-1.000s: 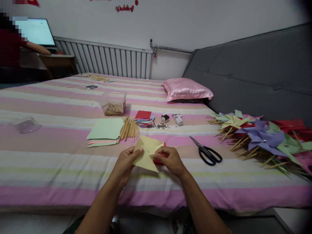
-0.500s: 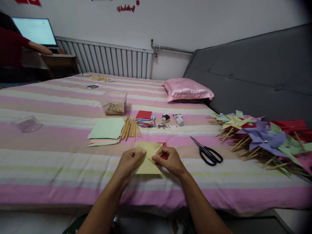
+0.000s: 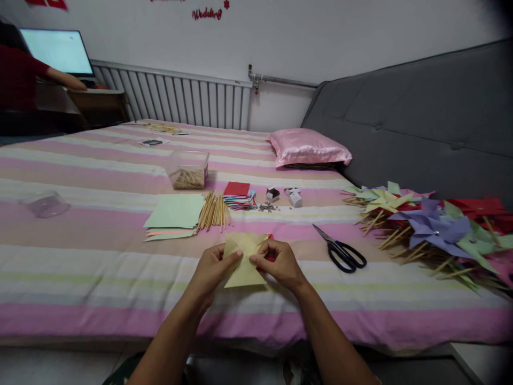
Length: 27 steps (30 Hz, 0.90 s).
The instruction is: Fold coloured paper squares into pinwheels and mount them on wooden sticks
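A square sheet of yellow paper (image 3: 245, 271) is held between my hands above the near part of the bed. My left hand (image 3: 214, 267) pinches its left side, thumb on top. On the right, my right hand (image 3: 278, 264) grips the sheet near its middle and right edge, thumb and fingertips together. Something red (image 3: 271, 255) shows behind my right fingers. Beyond the sheet lie a bundle of wooden sticks (image 3: 215, 212), a stack of pale green paper (image 3: 175, 211) and a pile of small red and blue squares (image 3: 237, 189).
Black-handled scissors (image 3: 340, 251) lie right of my hands. Several paper pinwheels (image 3: 435, 227) are heaped at the right. Farther back are small metal pins (image 3: 267, 207), small boxes (image 3: 295, 199), a clear tub of sticks (image 3: 190, 166) and a pink pillow (image 3: 308, 147). A person (image 3: 24, 80) sits far left.
The yellow sheet has shifted and tilted slightly, its lower left corner now a little further right. The bend near my right fingers looks flatter. Both hands stay on the sheet.
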Each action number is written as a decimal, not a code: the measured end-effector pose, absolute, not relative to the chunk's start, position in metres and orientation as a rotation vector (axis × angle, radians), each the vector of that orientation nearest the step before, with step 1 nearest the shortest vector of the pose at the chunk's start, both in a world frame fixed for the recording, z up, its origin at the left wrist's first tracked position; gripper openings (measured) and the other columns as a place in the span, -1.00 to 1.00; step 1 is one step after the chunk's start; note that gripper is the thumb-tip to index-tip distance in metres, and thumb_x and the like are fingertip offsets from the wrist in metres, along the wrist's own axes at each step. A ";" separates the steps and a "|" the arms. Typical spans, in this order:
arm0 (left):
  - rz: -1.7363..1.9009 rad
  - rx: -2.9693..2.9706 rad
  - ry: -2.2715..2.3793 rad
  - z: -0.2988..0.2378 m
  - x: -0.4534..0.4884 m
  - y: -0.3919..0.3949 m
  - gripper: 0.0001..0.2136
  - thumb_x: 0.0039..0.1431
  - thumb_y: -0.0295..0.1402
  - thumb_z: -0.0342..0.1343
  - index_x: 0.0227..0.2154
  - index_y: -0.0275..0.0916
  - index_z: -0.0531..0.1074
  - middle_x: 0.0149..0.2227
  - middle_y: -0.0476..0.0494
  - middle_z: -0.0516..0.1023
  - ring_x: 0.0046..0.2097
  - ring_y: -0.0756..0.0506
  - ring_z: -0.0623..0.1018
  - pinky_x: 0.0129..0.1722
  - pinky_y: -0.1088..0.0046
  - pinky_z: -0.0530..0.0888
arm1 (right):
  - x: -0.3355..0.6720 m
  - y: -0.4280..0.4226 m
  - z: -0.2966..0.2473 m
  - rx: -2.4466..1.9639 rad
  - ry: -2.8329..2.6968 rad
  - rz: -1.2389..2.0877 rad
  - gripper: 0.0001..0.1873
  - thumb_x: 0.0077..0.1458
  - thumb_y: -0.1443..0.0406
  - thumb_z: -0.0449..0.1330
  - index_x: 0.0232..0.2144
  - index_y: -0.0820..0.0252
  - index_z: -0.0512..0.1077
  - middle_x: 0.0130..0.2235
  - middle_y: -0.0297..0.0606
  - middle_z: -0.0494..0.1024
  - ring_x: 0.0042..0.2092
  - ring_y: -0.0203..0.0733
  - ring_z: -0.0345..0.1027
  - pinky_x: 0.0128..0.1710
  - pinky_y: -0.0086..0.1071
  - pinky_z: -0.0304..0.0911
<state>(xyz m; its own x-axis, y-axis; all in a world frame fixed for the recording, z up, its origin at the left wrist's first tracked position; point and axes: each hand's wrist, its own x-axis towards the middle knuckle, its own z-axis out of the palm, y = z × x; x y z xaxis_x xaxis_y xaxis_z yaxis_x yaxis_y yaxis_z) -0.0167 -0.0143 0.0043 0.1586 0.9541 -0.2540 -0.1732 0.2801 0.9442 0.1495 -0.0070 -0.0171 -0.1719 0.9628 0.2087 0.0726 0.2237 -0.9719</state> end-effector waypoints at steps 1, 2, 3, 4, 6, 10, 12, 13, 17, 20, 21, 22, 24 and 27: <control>0.997 0.940 1.091 0.004 -0.017 -0.014 -0.73 -0.22 -0.26 0.27 -0.45 -0.37 0.49 -0.55 -0.08 0.52 -0.54 -0.01 0.44 -0.54 0.54 0.29 | 0.149 -0.007 -0.017 -1.027 -1.482 1.124 -0.77 -0.11 0.27 0.27 -0.64 0.23 0.31 -0.56 -0.33 0.43 -0.55 -0.34 0.28 -0.56 -0.48 0.17; 0.994 0.945 1.090 0.004 -0.017 -0.014 -0.72 -0.22 -0.27 0.28 -0.43 -0.36 0.49 -0.54 -0.08 0.52 -0.53 -0.02 0.45 -0.53 0.53 0.30 | 0.149 -0.007 -0.018 -1.025 -1.472 1.137 -0.76 -0.11 0.26 0.28 -0.63 0.23 0.31 -0.55 -0.33 0.43 -0.55 -0.34 0.29 -0.56 -0.48 0.17; 0.990 0.948 1.086 0.004 -0.017 -0.014 -0.71 -0.22 -0.27 0.28 -0.41 -0.36 0.49 -0.54 -0.08 0.52 -0.52 -0.03 0.46 -0.52 0.51 0.31 | 0.149 -0.007 -0.018 -1.021 -1.462 1.150 -0.76 -0.12 0.25 0.28 -0.63 0.23 0.31 -0.54 -0.32 0.44 -0.55 -0.34 0.29 -0.57 -0.48 0.18; 0.985 0.950 1.084 0.003 -0.016 -0.014 -0.71 -0.21 -0.27 0.27 -0.40 -0.36 0.49 -0.53 -0.08 0.52 -0.50 -0.04 0.46 -0.50 0.50 0.32 | 0.149 -0.007 -0.018 -1.019 -1.454 1.158 -0.76 -0.12 0.25 0.28 -0.63 0.23 0.31 -0.53 -0.32 0.45 -0.55 -0.34 0.30 -0.57 -0.48 0.19; 0.985 0.954 1.088 0.003 -0.016 -0.014 -0.70 -0.22 -0.27 0.28 -0.39 -0.36 0.49 -0.53 -0.08 0.52 -0.50 -0.04 0.46 -0.49 0.50 0.33 | 0.149 -0.007 -0.018 -1.025 -1.442 1.151 -0.76 -0.12 0.24 0.27 -0.63 0.23 0.31 -0.53 -0.31 0.46 -0.55 -0.34 0.30 -0.57 -0.49 0.19; 0.991 0.948 1.096 0.004 -0.015 -0.014 -0.70 -0.24 -0.26 0.29 -0.42 -0.36 0.49 -0.54 -0.07 0.52 -0.51 -0.02 0.44 -0.51 0.52 0.31 | 0.149 -0.006 -0.015 -1.072 -1.461 1.055 -0.77 -0.12 0.24 0.26 -0.64 0.23 0.32 -0.58 -0.33 0.43 -0.56 -0.35 0.27 -0.58 -0.50 0.16; 0.990 0.959 1.080 0.005 -0.015 -0.014 -0.69 -0.23 -0.24 0.29 -0.42 -0.36 0.49 -0.55 -0.06 0.51 -0.52 -0.01 0.43 -0.51 0.53 0.30 | 0.149 -0.006 -0.014 -1.088 -1.475 1.017 -0.77 -0.12 0.23 0.26 -0.64 0.23 0.33 -0.61 -0.35 0.42 -0.57 -0.34 0.26 -0.58 -0.50 0.15; 0.987 0.970 1.077 0.005 -0.015 -0.014 -0.69 -0.23 -0.23 0.28 -0.43 -0.35 0.49 -0.56 -0.05 0.51 -0.52 -0.01 0.42 -0.51 0.53 0.29 | 0.149 -0.006 -0.014 -1.092 -1.475 1.010 -0.76 -0.12 0.22 0.26 -0.64 0.22 0.32 -0.61 -0.34 0.43 -0.57 -0.34 0.26 -0.58 -0.49 0.15; 0.966 1.012 1.087 0.005 -0.014 -0.015 -0.72 -0.22 -0.22 0.27 -0.47 -0.34 0.48 -0.55 -0.06 0.51 -0.50 -0.03 0.45 -0.48 0.50 0.32 | 0.149 -0.007 -0.013 -1.109 -1.456 1.015 -0.75 -0.11 0.20 0.25 -0.64 0.21 0.31 -0.61 -0.34 0.43 -0.58 -0.34 0.25 -0.60 -0.49 0.14; 0.949 1.023 1.099 0.005 -0.014 -0.015 -0.72 -0.22 -0.22 0.27 -0.47 -0.33 0.48 -0.55 -0.06 0.51 -0.50 -0.05 0.46 -0.48 0.49 0.33 | 0.149 -0.007 -0.013 -1.113 -1.473 0.992 -0.75 -0.11 0.21 0.25 -0.64 0.21 0.29 -0.62 -0.35 0.41 -0.59 -0.35 0.22 -0.62 -0.49 0.12; 0.947 1.026 1.105 0.006 -0.014 -0.015 -0.72 -0.23 -0.22 0.27 -0.48 -0.33 0.48 -0.56 -0.06 0.51 -0.51 -0.05 0.46 -0.49 0.49 0.33 | 0.149 -0.007 -0.014 -1.109 -1.487 0.975 -0.75 -0.11 0.22 0.25 -0.64 0.21 0.29 -0.61 -0.35 0.41 -0.59 -0.36 0.21 -0.62 -0.50 0.11; 0.947 1.028 1.111 0.006 -0.014 -0.016 -0.72 -0.24 -0.22 0.28 -0.49 -0.33 0.48 -0.56 -0.07 0.51 -0.51 -0.05 0.46 -0.49 0.49 0.33 | 0.149 -0.006 -0.015 -1.106 -1.498 0.959 -0.75 -0.11 0.22 0.25 -0.64 0.21 0.29 -0.61 -0.36 0.40 -0.59 -0.36 0.20 -0.62 -0.50 0.10; 0.945 1.028 1.128 0.008 -0.013 -0.016 -0.72 -0.26 -0.22 0.28 -0.50 -0.34 0.49 -0.57 -0.08 0.51 -0.52 -0.05 0.46 -0.51 0.49 0.33 | 0.150 -0.006 -0.016 -1.110 -1.517 0.941 -0.76 -0.11 0.23 0.24 -0.64 0.21 0.30 -0.61 -0.36 0.39 -0.58 -0.36 0.19 -0.61 -0.49 0.09; 0.936 1.033 1.172 0.010 -0.013 -0.017 -0.70 -0.27 -0.21 0.29 -0.50 -0.36 0.49 -0.58 -0.09 0.51 -0.54 -0.04 0.44 -0.54 0.51 0.31 | 0.150 -0.006 -0.018 -1.138 -1.527 0.945 -0.77 -0.10 0.23 0.24 -0.64 0.21 0.30 -0.61 -0.37 0.38 -0.58 -0.35 0.21 -0.60 -0.49 0.10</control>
<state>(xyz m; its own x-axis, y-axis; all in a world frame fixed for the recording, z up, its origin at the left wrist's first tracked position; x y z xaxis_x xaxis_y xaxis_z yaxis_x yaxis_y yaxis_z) -0.0127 -0.0168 0.0098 0.1536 0.9536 -0.2591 -0.0425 0.2683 0.9624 0.1498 -0.0063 -0.0177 -0.0897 0.9648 0.2471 0.2092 0.2608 -0.9425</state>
